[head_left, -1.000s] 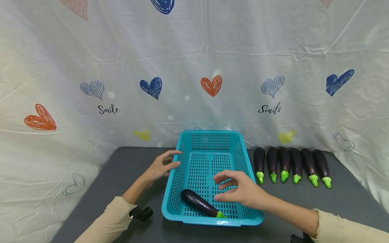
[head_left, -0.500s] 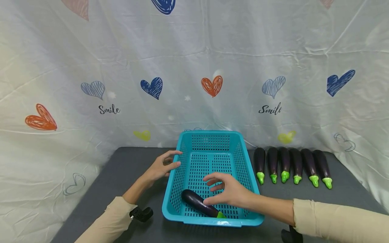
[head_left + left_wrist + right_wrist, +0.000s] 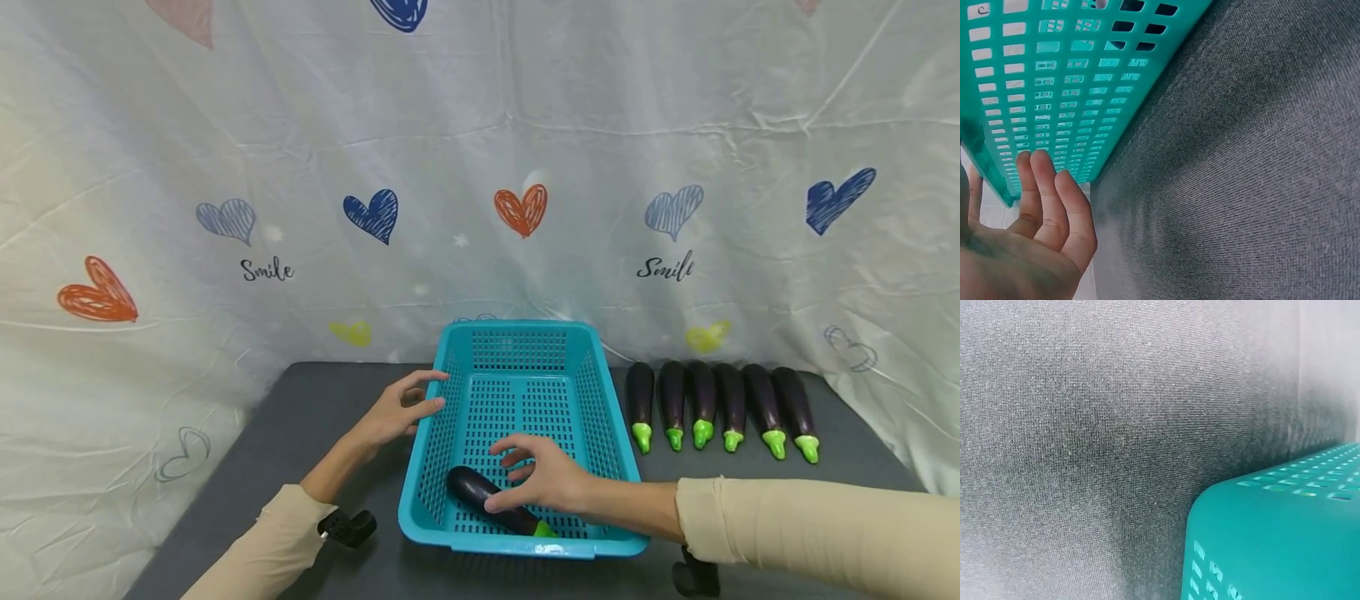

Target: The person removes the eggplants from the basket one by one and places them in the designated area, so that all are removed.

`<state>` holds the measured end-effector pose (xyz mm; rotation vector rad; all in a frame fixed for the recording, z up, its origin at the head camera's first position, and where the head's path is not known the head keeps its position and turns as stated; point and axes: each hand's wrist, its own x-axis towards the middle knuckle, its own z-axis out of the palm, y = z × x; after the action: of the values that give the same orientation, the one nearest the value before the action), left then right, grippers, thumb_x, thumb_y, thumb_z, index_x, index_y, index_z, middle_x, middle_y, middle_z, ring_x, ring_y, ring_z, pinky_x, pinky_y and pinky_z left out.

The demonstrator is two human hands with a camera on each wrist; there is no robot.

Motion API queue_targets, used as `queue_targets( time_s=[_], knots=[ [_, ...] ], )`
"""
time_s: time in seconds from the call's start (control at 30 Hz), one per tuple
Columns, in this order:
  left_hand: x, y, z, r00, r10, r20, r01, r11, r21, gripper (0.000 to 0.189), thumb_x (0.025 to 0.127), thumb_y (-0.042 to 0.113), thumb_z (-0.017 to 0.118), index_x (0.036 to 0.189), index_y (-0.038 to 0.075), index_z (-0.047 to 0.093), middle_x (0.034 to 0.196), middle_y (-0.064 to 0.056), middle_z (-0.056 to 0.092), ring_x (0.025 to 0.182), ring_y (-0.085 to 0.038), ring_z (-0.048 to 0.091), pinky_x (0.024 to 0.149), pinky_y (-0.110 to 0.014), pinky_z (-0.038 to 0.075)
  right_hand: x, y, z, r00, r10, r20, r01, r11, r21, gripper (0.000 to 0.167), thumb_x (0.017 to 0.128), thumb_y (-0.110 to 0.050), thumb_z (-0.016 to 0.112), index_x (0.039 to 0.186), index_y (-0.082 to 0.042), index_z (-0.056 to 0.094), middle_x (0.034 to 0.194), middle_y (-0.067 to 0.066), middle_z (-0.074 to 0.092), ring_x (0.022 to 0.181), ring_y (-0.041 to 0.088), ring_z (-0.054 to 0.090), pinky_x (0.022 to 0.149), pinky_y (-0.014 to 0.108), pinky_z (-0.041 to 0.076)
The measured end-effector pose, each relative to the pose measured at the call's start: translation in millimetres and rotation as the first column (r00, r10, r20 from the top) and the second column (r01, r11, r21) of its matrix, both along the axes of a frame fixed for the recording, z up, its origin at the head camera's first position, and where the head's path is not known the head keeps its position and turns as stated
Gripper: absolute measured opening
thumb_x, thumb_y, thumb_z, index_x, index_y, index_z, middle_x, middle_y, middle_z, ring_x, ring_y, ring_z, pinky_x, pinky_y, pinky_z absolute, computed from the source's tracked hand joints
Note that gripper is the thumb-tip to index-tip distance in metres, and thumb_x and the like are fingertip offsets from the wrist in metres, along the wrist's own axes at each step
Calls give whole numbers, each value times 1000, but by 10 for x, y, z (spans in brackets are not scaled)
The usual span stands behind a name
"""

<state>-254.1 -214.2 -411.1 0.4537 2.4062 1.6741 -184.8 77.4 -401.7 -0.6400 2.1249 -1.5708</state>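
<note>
A turquoise perforated plastic basket point(image 3: 525, 548) stands in the middle of the table in the head view. One dark purple eggplant point(image 3: 467, 487) with a green cap lies slanted at its near end. My left hand point(image 3: 388, 413) holds the basket's left rim, thumb and index finger over the edge; in the left wrist view, the other fingers point(image 3: 1052, 206) are bent beside the outer wall. My right hand point(image 3: 546, 477) reaches in over the near right rim, fingers spread and curved above the eggplant, its thumb overlapping it. The right wrist view shows the basket's corner point(image 3: 1260, 531), not the hand.
Several more eggplants point(image 3: 702, 398) lie side by side at the back right of the dark grey table point(image 3: 750, 483), green caps toward me. A pale curtain point(image 3: 450, 150) printed with hearts hangs behind. Black wrist devices point(image 3: 347, 528) sit on both forearms.
My right hand has moved left and slightly toward me inside the basket, from beside the eggplant to over it. The left hand, basket and eggplants stay where they were.
</note>
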Motion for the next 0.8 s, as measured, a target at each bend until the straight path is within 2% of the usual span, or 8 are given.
queue_targets(
  time_s=[0.27, 0.5, 0.67, 0.8],
  knots=[
    [8, -3, 12, 1000, -1, -1, 1, 1000, -15, 48, 102, 33, 66, 147, 26, 52, 140, -17, 52, 113, -33, 57, 86, -52, 52, -5, -114, -43, 1000, -13, 28, 11, 999, 51, 57, 81, -8, 88, 132, -2, 62, 117, 16, 61, 103, 33, 63, 83, 47, 55],
    [10, -7, 13, 1000, -4, -3, 4, 1000, -24, 48, 102, 33, 66, 148, 25, 52, 139, -17, 53, 111, -32, 58, 86, -52, 52, -42, -161, -77, 998, 27, 54, -29, 999, 36, 57, 81, -2, 86, 132, 1, 61, 115, 14, 61, 101, 31, 63, 85, 46, 54],
    [19, -18, 15, 1000, -12, -13, 12, 1000, -19, 48, 103, 31, 65, 148, 23, 52, 139, -19, 52, 107, -32, 57, 82, -49, 51, -66, -186, -73, 995, 45, 92, -48, 999, 23, 55, 79, 3, 84, 130, 1, 63, 112, 14, 61, 94, 27, 65, 80, 43, 55],
    [16, -23, 14, 1000, -9, -12, 8, 1000, -18, 48, 103, 32, 66, 148, 23, 52, 143, -18, 50, 112, -33, 57, 84, -51, 51, -83, -188, -56, 994, 58, 93, -59, 998, 11, 52, 80, 3, 82, 129, 0, 64, 109, 13, 62, 90, 25, 65, 77, 42, 56]
  ],
)
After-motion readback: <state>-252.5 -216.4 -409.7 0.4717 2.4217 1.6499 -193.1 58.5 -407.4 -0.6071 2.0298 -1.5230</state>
